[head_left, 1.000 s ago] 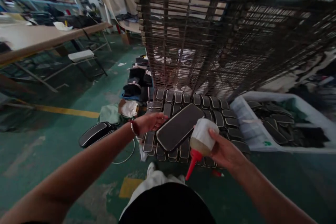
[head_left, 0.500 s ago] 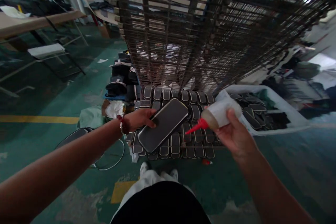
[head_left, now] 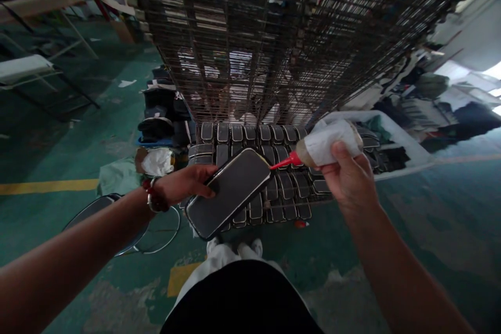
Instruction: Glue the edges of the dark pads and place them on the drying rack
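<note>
My left hand (head_left: 191, 186) grips a dark, rounded rectangular panel (head_left: 230, 193) by its left edge, thumb on top and the other fingers hidden beneath. A pale line runs around the panel's rim. In my right hand (head_left: 350, 177) is a squeeze bottle (head_left: 329, 142) with a whitish wrap and a red pointed nozzle (head_left: 285, 160). The bottle lies nearly sideways, and its nozzle tip meets the panel's upper right edge, or sits just over it. Below, rows of similar dark panels (head_left: 289, 188) rest on a low wire rack.
A tall stack of wire racks (head_left: 235, 26) rises just ahead. On the right stands a white bin (head_left: 415, 159) holding dark pieces. Dark items (head_left: 156, 128) are piled at the left, near a round stool (head_left: 94, 209) and a green bag (head_left: 117, 180).
The red nozzle has come to the panel's upper right edge; before, it was apart from it. The panel has shifted slightly left and down in view. The camera view has turned a little.
</note>
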A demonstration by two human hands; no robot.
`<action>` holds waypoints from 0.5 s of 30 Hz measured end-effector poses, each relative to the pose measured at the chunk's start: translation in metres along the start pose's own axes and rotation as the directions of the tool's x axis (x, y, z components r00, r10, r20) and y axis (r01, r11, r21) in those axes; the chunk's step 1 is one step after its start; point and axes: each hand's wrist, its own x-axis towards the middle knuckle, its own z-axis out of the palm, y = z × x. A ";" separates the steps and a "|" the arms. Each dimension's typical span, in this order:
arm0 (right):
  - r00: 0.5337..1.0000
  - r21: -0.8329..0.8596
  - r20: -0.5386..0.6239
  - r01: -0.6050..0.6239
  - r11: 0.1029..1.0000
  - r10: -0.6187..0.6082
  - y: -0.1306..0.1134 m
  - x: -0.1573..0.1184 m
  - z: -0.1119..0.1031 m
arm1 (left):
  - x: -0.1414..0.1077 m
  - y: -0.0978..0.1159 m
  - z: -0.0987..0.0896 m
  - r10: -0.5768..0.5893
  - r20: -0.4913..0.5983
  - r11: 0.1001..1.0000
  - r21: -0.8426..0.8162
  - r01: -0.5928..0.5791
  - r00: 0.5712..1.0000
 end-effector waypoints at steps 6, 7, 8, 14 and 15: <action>1.000 0.047 -0.011 -0.024 0.999 0.024 0.009 -0.003 -0.002 | 0.002 -0.004 -0.003 0.002 0.017 1.000 -0.007 -0.002 1.000; 0.999 0.056 -0.027 -0.024 0.998 0.026 0.010 -0.003 -0.002 | 0.002 -0.004 -0.003 -0.002 0.019 1.000 -0.007 0.002 1.000; 0.999 0.059 -0.044 -0.025 0.998 0.028 0.011 -0.003 -0.002 | 0.002 -0.004 -0.003 -0.004 0.021 1.000 -0.006 0.004 1.000; 0.995 0.067 -0.072 -0.061 0.996 0.066 0.017 -0.005 -0.005 | 0.002 -0.006 -0.004 -0.008 0.033 0.999 -0.031 0.009 0.999; 0.995 0.076 -0.072 -0.069 0.995 0.074 0.018 -0.005 -0.005 | 0.002 -0.006 -0.005 -0.008 0.035 0.999 -0.039 0.009 0.999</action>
